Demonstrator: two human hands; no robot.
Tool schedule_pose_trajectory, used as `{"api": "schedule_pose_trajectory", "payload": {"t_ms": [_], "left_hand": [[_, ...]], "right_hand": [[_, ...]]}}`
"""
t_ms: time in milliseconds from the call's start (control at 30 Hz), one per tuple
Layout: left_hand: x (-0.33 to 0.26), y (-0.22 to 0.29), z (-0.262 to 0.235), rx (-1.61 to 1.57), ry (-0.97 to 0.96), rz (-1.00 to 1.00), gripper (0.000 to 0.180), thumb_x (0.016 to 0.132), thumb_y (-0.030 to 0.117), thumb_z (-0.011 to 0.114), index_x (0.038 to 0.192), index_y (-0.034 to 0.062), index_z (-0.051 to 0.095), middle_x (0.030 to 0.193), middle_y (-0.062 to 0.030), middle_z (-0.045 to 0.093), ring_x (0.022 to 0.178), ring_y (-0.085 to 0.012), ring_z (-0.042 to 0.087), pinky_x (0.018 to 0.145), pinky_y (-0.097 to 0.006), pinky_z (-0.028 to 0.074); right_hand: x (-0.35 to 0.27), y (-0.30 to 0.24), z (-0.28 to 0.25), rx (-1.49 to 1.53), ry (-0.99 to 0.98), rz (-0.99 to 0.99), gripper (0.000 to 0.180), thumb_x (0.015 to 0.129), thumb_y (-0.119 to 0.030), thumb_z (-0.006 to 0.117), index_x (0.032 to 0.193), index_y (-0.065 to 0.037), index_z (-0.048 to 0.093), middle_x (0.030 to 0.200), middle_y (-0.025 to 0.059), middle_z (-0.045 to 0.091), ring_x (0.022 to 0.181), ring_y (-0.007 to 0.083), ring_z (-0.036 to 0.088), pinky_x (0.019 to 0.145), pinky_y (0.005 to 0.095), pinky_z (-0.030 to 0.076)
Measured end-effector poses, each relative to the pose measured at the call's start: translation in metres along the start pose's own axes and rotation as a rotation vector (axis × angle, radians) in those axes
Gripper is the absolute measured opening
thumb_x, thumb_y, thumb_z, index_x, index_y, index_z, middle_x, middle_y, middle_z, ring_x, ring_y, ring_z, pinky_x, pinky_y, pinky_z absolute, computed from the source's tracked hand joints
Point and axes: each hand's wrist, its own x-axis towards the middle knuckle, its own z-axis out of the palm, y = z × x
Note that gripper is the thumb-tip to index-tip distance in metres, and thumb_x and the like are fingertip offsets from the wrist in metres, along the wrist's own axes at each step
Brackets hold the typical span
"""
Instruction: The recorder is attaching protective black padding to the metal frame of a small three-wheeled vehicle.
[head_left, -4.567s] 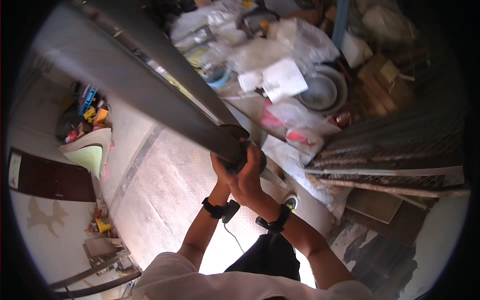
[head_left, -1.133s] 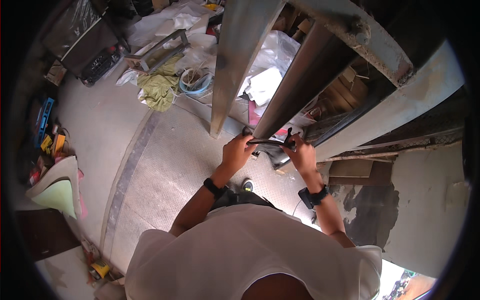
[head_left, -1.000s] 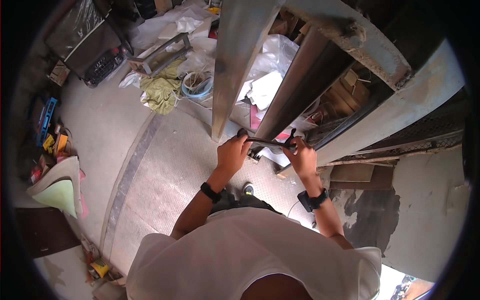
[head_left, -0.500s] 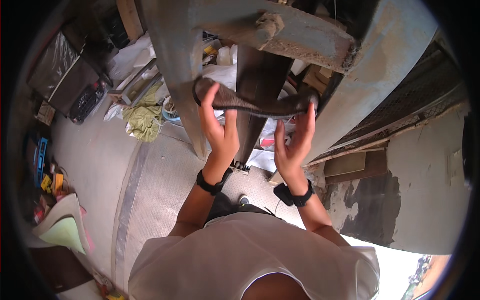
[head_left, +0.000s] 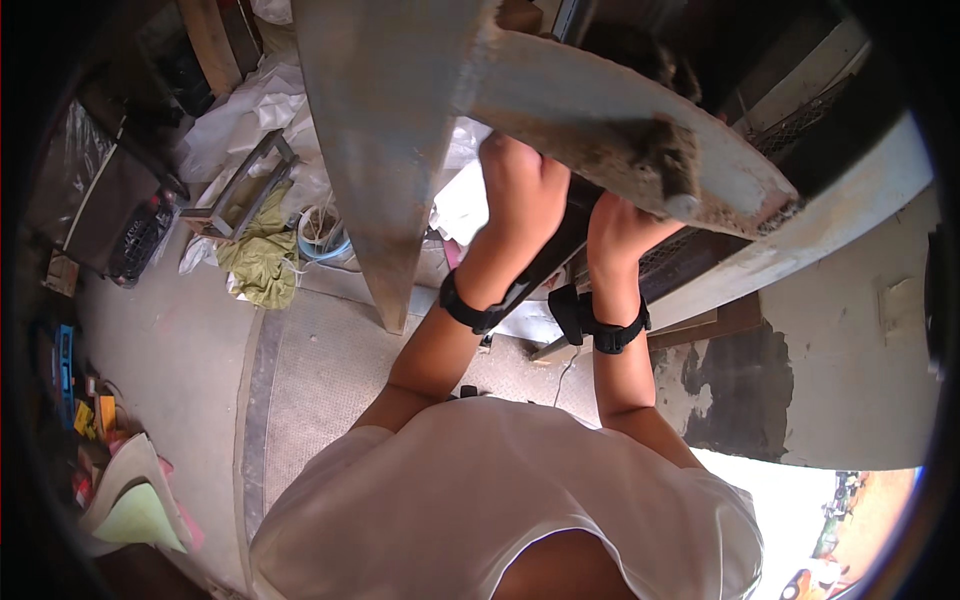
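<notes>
My left hand [head_left: 524, 205] reaches up to a grey, rust-stained metal crossbar [head_left: 570, 105], with its back and bent knuckles showing. The fingers curl out of sight behind the bar's lower edge. Close on its right, my right hand [head_left: 618, 232] goes under the same bar, below a dirt-caked bolt [head_left: 678, 195]. Its fingers are hidden too. The dark curved strip seen earlier does not show now, so what either hand holds cannot be made out. Each wrist wears a black band. A dark upright post [head_left: 562, 240] stands between and behind the hands.
A wide grey metal leg [head_left: 385, 150] stands just left of my hands, and another slanting beam [head_left: 800, 250] lies to the right. Crumpled green cloth [head_left: 262, 262], a bucket [head_left: 322, 232] and plastic sheeting clutter the floor at left. A peeling panel [head_left: 850, 370] rises at right.
Both hands have moved up and forward, from the dark curved strip held out before me to behind the crossbar. The strip has gone from sight. The view has shifted closer to the frame.
</notes>
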Motion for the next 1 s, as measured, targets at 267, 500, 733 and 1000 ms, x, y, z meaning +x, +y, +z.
{"api": "schedule_pose_trajectory", "payload": {"t_ms": [267, 500, 733, 1000], "left_hand": [[-0.050, -0.004, 0.001, 0.110, -0.003, -0.177, 0.040, 0.079, -0.002, 0.054, 0.119, -0.0062, 0.051, 0.100, -0.0234, 0.062, 0.080, -0.0399, 0.061, 0.068, -0.043, 0.050], [-0.164, -0.030, -0.023, 0.108, 0.038, -0.446, 0.046, 0.084, -0.003, 0.052, 0.130, 0.0007, 0.049, 0.116, -0.0199, 0.062, 0.103, -0.0346, 0.062, 0.081, -0.037, 0.052], [-0.202, -0.040, -0.042, 0.182, -0.118, -0.595, 0.042, 0.089, 0.012, 0.061, 0.128, 0.0008, 0.051, 0.107, -0.0162, 0.066, 0.095, -0.0199, 0.065, 0.078, -0.029, 0.050], [-0.037, -0.009, -0.019, -0.270, -0.064, -0.387, 0.054, 0.087, 0.025, 0.066, 0.126, -0.0070, 0.048, 0.103, -0.0183, 0.066, 0.091, -0.0220, 0.065, 0.079, -0.031, 0.049]], "right_hand": [[-0.048, 0.007, -0.019, -0.564, -0.111, -0.020, 0.028, 0.090, -0.004, 0.051, 0.115, 0.007, 0.055, 0.097, 0.0219, 0.067, 0.085, 0.0249, 0.067, 0.072, 0.0336, 0.050], [-0.150, 0.018, -0.065, -0.597, -0.239, 0.300, 0.045, 0.089, -0.002, 0.055, 0.133, 0.003, 0.045, 0.107, 0.0259, 0.063, 0.092, 0.0370, 0.065, 0.075, 0.0352, 0.051], [-0.172, 0.010, -0.099, -0.298, -0.409, 0.591, 0.051, 0.090, 0.006, 0.044, 0.140, 0.004, 0.034, 0.136, 0.0227, 0.047, 0.122, 0.0224, 0.049, 0.098, 0.0292, 0.039], [-0.039, -0.008, -0.038, 0.001, -0.158, 0.347, 0.039, 0.098, -0.008, 0.046, 0.133, 0.009, 0.041, 0.130, 0.0153, 0.052, 0.115, 0.0167, 0.048, 0.098, 0.0267, 0.036]]}}
